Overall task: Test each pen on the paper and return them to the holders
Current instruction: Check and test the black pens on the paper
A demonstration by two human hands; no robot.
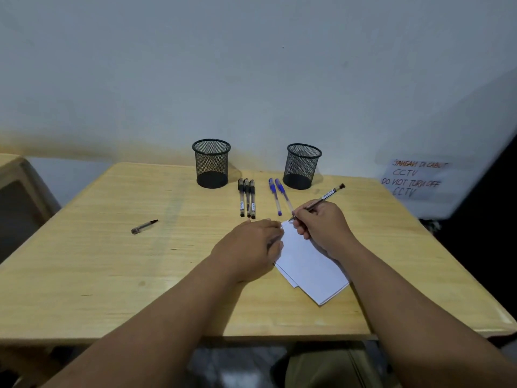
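Note:
My right hand [321,222] grips a black pen [326,198] with its tip touching the top corner of the white paper [310,264]. Pressing flat on the paper's left edge, my left hand [249,247] holds nothing. Three black pens [247,201] lie side by side in front of the left mesh holder [211,163]. Two blue pens [279,196] lie next to the right mesh holder [302,166]. Both holders look empty. A pen cap [144,227] lies alone on the left of the table.
The wooden table [126,275] stands against a white wall. A handwritten CCTV notice [414,177] hangs on the wall at the right. Another piece of wooden furniture [19,180] stands to the left.

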